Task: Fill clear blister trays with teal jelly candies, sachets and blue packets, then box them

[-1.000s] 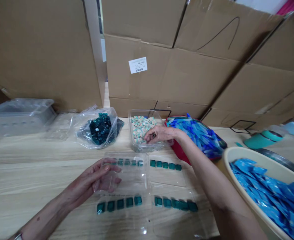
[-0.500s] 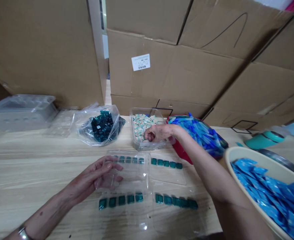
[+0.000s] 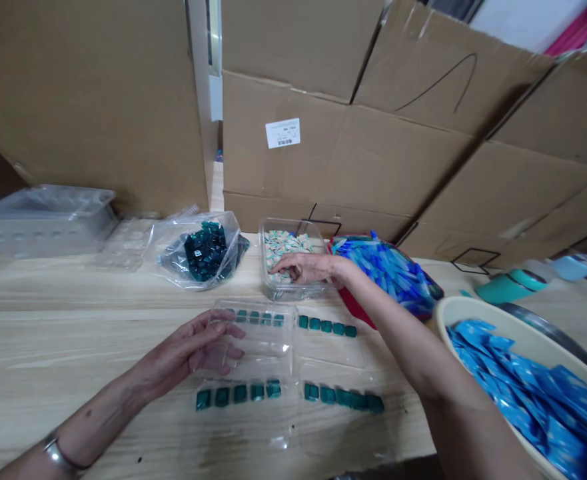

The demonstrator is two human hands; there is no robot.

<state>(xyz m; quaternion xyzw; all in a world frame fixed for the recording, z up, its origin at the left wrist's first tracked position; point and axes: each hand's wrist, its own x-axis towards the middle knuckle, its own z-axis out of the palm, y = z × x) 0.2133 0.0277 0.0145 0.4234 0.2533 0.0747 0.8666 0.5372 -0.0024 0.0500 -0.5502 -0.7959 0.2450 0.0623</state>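
My left hand (image 3: pixel 216 343) is at the left side of a clear plastic tray (image 3: pixel 266 347), its thumb above and the other fingers partly showing through the plastic. Several dark teal square tiles (image 3: pixel 240 393) lie in short rows in the tray's compartments. My right hand (image 3: pixel 307 267) reaches into a clear plastic box (image 3: pixel 293 292) of small pale, striped pieces (image 3: pixel 279 243). Its index finger stretches over the pieces, with the thumb apart from it; I see nothing held there.
Left of the box sits an open plastic bag (image 3: pixel 170 263) of teal tiles. To the right are a red container (image 3: pixel 356 307) of blue strips, a cream basin (image 3: pixel 446 307) of blue packets and a teal bottle (image 3: pixel 510 287). Cardboard boxes (image 3: pixel 283 173) stand behind.
My right hand has shifted slightly left within the box, and its curled fingers have loosened, the index finger now stretched out. My left hand keeps its place at the tray.
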